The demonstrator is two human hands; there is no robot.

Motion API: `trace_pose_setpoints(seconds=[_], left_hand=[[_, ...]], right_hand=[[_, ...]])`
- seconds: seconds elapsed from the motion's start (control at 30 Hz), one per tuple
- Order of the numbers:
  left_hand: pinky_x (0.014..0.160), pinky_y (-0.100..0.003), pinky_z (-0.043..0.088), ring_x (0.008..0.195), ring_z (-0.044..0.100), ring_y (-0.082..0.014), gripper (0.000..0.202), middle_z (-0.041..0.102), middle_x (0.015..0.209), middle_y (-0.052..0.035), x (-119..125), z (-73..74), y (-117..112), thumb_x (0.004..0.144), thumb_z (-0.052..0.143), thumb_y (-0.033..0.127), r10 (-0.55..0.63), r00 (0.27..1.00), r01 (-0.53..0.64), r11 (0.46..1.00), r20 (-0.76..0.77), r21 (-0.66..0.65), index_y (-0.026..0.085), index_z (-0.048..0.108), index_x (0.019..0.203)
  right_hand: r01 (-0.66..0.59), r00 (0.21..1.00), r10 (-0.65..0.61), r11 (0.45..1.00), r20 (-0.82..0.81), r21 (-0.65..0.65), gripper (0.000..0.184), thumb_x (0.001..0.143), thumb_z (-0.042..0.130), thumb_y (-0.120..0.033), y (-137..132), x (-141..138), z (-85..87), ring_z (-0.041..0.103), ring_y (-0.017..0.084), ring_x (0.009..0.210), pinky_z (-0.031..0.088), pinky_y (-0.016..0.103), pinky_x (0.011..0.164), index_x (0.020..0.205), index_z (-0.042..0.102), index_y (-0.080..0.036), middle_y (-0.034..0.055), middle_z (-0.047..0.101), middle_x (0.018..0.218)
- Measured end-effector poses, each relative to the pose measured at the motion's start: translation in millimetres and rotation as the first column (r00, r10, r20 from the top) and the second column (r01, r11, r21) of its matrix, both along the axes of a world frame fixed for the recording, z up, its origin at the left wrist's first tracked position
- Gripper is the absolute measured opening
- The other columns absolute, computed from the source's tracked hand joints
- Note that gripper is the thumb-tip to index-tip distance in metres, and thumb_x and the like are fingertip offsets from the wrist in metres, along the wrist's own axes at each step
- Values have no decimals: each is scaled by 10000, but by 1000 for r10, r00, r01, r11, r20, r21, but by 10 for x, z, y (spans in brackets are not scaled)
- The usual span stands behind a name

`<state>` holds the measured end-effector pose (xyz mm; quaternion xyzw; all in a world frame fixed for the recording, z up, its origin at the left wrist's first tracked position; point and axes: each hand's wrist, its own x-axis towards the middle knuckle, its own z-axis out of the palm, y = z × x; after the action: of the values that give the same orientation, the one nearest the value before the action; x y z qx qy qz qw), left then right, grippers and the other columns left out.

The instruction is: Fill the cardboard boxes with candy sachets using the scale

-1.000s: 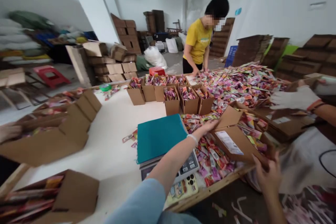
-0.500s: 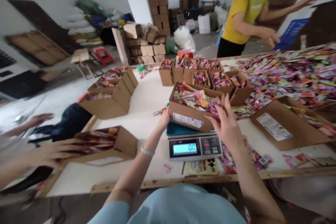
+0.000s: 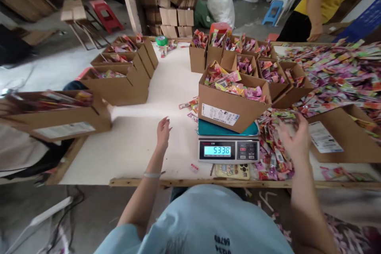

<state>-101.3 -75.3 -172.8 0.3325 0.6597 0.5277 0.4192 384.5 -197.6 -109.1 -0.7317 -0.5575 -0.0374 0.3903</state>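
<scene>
A cardboard box (image 3: 218,101) full of small wrapped packets (image 3: 229,81) sits on the teal pan (image 3: 205,127) of a digital scale (image 3: 229,151). The scale's lit display reads 533.8. To the left of the scale, my left hand (image 3: 163,131) hovers over the white table, fingers loosely apart and holding nothing. My right hand (image 3: 294,135) is to the right of the box, above loose packets (image 3: 275,156). Its thumb and fingers are spread, with nothing visible between them. Neither hand touches the box.
Filled boxes (image 3: 198,57) stand behind the scale, others (image 3: 114,85) at left. A box (image 3: 336,137) tilts at right before a packet heap (image 3: 345,71). At far left a blurred box (image 3: 56,115) overhangs the table edge. A person in yellow (image 3: 318,0) stands opposite. Green tape (image 3: 161,41) lies behind.
Both hands have let go of the box and moved apart, left and right. The scale reading has gone from 0.0 to 533.8. The far-left box has shifted outward, and my view has tilted down.
</scene>
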Motion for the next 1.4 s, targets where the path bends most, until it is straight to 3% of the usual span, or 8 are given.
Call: trace_pose_setpoints(seconds=[0.17,0.3,0.63,0.83,0.97,1.13,1.23,1.4], left_hand=[[856,-281,557,1168,636,-211,316,652,1220,-82,4,-40,24,864,658,365,1,1000,-1,1000,12,4,244,670,1156],[864,-292,558,1182,633,-219,332,648,1264,-91,182,42,133,863,665,372,-43,999,42,998,15,48,251,665,1172],[954,-360,580,1248,625,-259,352,625,1361,-115,515,304,145,873,693,405,-147,989,145,985,19,89,250,661,1188],[1039,-400,557,1372,574,-287,383,600,1484,-112,680,662,222,982,577,517,-197,980,197,956,-19,218,275,648,1271],[1159,-441,493,1488,486,-284,529,547,1571,-89,934,1102,328,1011,455,664,-283,957,279,859,-56,429,313,607,1375],[1319,-445,279,1588,354,-248,616,454,1659,-73,1265,1462,485,1012,413,696,-418,894,429,705,-158,564,313,524,1482],[1331,-444,254,1567,393,-242,573,492,1633,-79,1350,1480,511,1053,358,615,-478,861,481,649,-175,589,283,524,1488],[1335,-426,240,1579,368,-235,509,463,1658,-56,1271,1396,434,1055,422,526,-429,884,446,657,-186,607,312,509,1509]], right_hand=[[152,985,-160,981,-62,-118,887,874,517,-787,-241,383,-463,619,381,1270,492,578,1100,1447,530,-110,248,610,1393],[131,988,-137,988,-69,-84,843,888,529,-752,-220,387,-450,617,362,1288,491,558,1109,1441,548,-116,238,619,1391],[36,989,-26,997,-144,69,691,881,614,-677,159,51,116,662,337,1247,524,548,1104,1333,637,-155,196,675,1347],[-193,916,327,867,-233,459,414,900,715,-480,536,-398,1115,735,212,992,626,410,899,1194,649,-195,100,742,1101],[-607,795,607,794,22,24,489,883,743,-482,1034,-837,1835,709,209,943,603,373,855,1280,632,-218,80,709,1139],[-512,588,782,557,206,-654,645,864,719,-406,1631,-1421,1971,687,243,926,534,326,776,1454,553,-206,150,630,1287],[-466,553,801,526,230,-712,597,884,635,-259,1715,-1596,1844,665,213,830,462,287,680,1466,526,-187,173,623,1291],[-740,401,915,350,42,-574,227,884,605,-269,1669,-1485,1852,641,180,871,453,247,765,1090,637,-179,63,709,1025]])
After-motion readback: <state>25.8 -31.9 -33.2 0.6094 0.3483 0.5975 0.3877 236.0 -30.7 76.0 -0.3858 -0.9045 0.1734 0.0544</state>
